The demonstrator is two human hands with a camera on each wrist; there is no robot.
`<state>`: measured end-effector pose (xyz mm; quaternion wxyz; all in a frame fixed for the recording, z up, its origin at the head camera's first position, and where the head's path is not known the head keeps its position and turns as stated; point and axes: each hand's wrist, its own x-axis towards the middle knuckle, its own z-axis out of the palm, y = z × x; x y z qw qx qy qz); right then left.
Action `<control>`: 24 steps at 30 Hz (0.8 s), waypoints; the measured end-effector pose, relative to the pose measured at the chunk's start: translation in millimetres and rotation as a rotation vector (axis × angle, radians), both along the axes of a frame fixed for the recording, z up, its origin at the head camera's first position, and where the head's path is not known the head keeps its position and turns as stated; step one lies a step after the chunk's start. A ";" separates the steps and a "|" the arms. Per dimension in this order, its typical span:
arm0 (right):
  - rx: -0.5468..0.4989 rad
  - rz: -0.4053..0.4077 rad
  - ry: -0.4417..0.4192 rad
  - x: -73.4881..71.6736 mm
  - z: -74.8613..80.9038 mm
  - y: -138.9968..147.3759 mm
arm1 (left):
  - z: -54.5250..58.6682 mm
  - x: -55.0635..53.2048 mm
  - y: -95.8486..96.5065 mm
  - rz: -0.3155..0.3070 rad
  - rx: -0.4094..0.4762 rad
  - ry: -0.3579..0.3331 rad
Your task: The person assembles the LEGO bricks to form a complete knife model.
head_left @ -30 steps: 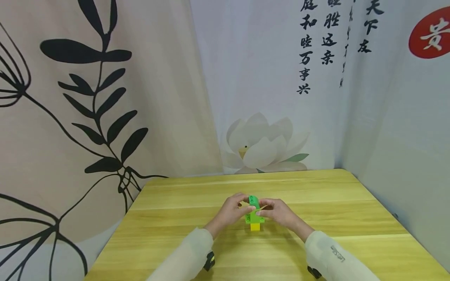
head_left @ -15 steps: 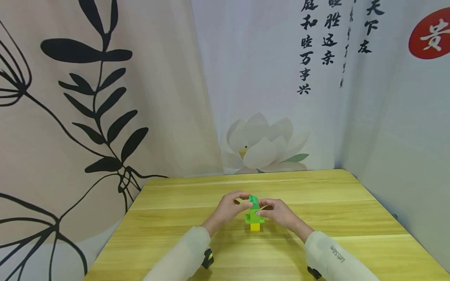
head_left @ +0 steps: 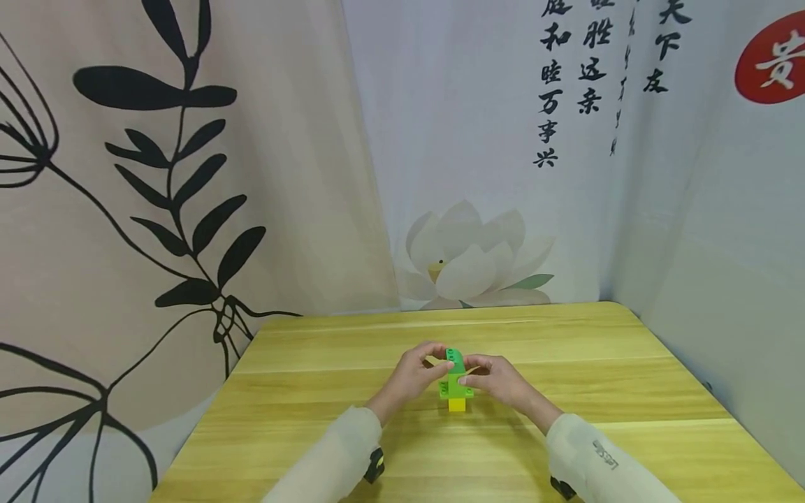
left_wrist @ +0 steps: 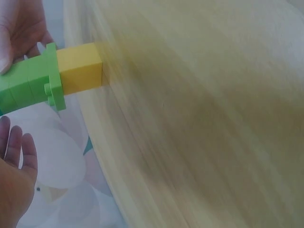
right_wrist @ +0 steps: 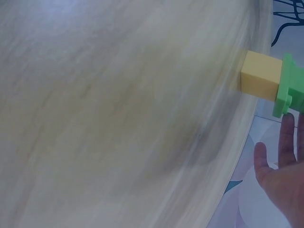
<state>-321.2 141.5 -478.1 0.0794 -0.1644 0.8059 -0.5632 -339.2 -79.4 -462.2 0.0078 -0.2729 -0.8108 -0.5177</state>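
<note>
A stack of toy building blocks [head_left: 458, 385] stands upright on the wooden table between both hands. A yellow block [left_wrist: 80, 68] forms its foot, with a wider green plate [left_wrist: 54, 78] above it. Light green blocks [left_wrist: 23, 84] come over that, and a darker green curved block [head_left: 451, 355] tops the stack. My left hand [head_left: 411, 374] pinches this top block, thumb in front and fingers behind. Lower down, my right hand [head_left: 497, 381] holds the light green part from the right between thumb and fingers. Its other fingers [right_wrist: 286, 140] extend beside the stack in the right wrist view.
The wooden table [head_left: 327, 349] reaches back to a hanging curtain [head_left: 302, 175] printed with plants and writing. Light sleeves [head_left: 333, 454] cover both forearms, and a dark strapped device [head_left: 374, 466] sits at the left wrist.
My left thumb has shifted up from the light green part to the darker top block. The right hand and the stack stay in place.
</note>
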 end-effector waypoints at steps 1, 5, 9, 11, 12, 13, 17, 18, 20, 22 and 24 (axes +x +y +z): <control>0.002 -0.002 -0.001 0.1 0.2 -0.2 | 0.1 0.1 0.0 0.000 -0.004 0.003; 0.006 -0.003 0.002 0.8 0.5 -0.6 | -1.3 0.1 -0.4 0.004 -0.015 0.005; -0.004 0.006 0.009 2.1 2.0 -0.9 | -1.5 0.7 -0.3 0.010 -0.011 0.005; -0.003 0.003 0.011 2.6 2.0 -0.6 | -1.2 1.4 0.3 0.009 -0.013 0.008; -0.005 0.002 0.011 3.0 2.2 -0.5 | -0.9 1.8 0.7 0.009 -0.015 0.009; -0.005 0.000 0.012 3.6 2.6 -0.5 | -0.9 2.2 1.0 0.010 -0.020 0.010; 0.004 -0.009 0.032 5.8 5.1 -0.8 | -0.9 3.9 1.8 0.014 -0.023 0.011; 0.004 -0.012 0.035 6.5 6.6 -1.2 | -0.9 3.9 1.8 0.016 -0.021 0.010; 0.009 -0.024 0.048 7.1 9.7 -1.9 | -0.9 3.8 1.6 0.020 -0.022 0.008; 0.010 -0.038 0.063 6.7 13.5 -2.6 | -0.7 3.5 1.3 0.027 -0.022 0.005; 0.016 -0.051 0.082 5.9 17.3 -3.2 | -0.5 3.3 0.7 0.031 -0.023 0.003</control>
